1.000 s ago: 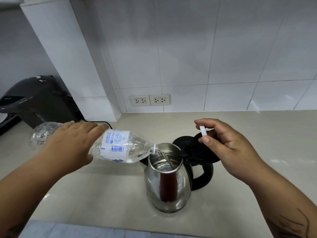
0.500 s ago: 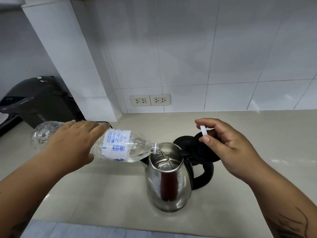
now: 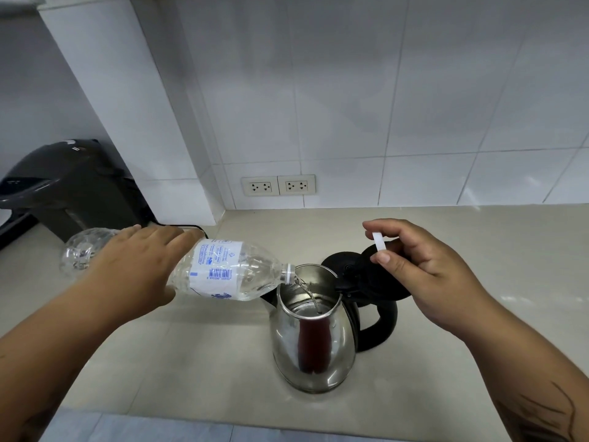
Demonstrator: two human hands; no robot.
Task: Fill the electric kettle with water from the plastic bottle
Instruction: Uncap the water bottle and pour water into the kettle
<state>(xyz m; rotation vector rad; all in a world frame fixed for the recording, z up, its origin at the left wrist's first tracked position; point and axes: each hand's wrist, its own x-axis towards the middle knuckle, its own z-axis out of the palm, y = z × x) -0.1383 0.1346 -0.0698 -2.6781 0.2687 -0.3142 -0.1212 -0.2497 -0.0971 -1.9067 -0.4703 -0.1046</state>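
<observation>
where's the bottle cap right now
In the head view, the white bottle cap is pinched in the right hand, above the kettle's open black lid.

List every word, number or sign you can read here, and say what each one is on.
Barcode digits, roughly "8 850999 32000": on the plastic bottle label; the last digits are unsure.
Recycling triangle sign: top of the same label.
Blue printed lines and the logo on the label: too small and blurred to read.
Electric kettle, bottle cap, wall sockets, black appliance: no readable text.
</observation>
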